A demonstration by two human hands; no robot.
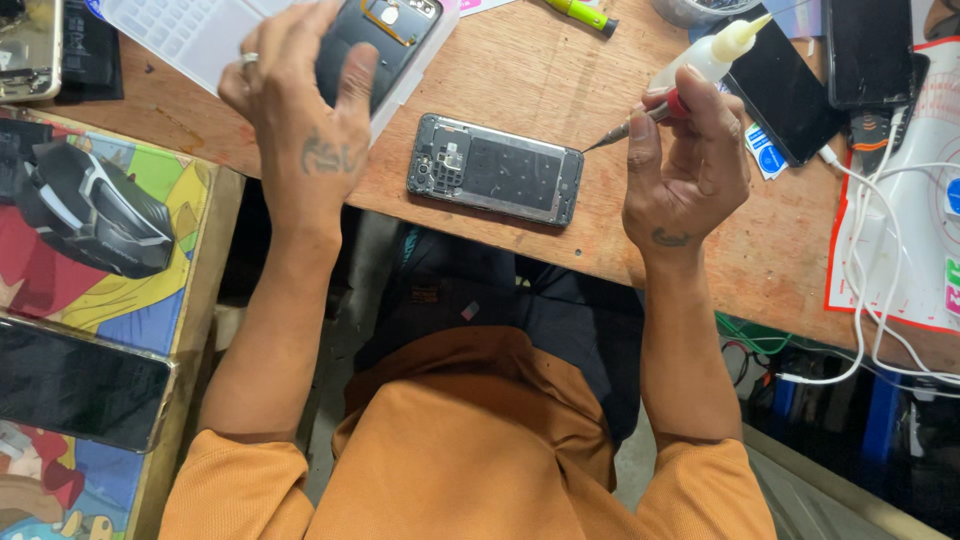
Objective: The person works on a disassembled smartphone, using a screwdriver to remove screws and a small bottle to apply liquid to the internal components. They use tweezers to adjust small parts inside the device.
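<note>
An opened phone (495, 168) lies face down on the wooden table (560, 70), its back removed and its inner plate showing. My right hand (685, 160) holds a small glue bottle (700, 65) with a red collar and a thin needle tip pointing at the phone's right edge. My left hand (300, 110) is raised over the table to the phone's left, fingers on a dark phone back cover (385, 40) that rests on a white keyboard (180, 30).
A black computer mouse (90, 205) and a dark phone (80, 385) lie on a colourful mat at the left. More phones (870, 50), a white cable (870, 250) and a white-and-red mat (920, 200) sit at the right. A yellow-green tool (580, 14) lies at the top.
</note>
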